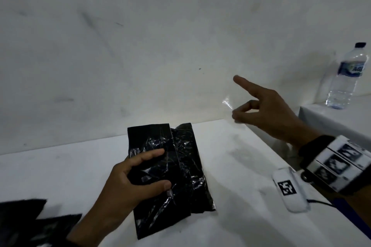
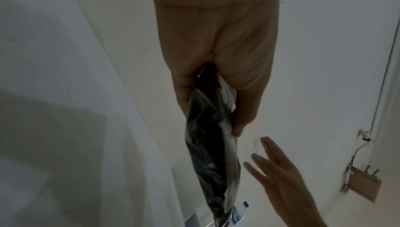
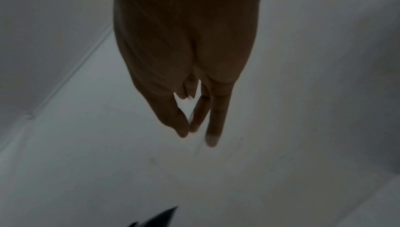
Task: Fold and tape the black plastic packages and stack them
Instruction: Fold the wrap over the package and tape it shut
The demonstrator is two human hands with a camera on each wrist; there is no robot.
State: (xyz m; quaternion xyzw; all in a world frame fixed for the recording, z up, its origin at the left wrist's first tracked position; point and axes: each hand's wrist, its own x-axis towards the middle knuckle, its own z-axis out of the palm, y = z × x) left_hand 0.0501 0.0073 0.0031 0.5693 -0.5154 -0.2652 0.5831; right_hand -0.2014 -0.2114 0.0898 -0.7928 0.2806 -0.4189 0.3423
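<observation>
Head view: folded black plastic package (image 1: 176, 176) is gripped by the left hand (image 1: 128, 184), thumb on top, fingers curled round its left edge, just above the white counter (image 1: 236, 166). Blue label on the water bottle (image 1: 345, 78), right of the package, is partly readable as "AQ". Right hand (image 1: 267, 110) is raised right of the package, index finger extended, a clear tape strip (image 1: 228, 104) pinched between thumb and middle finger. A white tagged device (image 1: 289, 192) lies on the counter, right of the package.
</observation>
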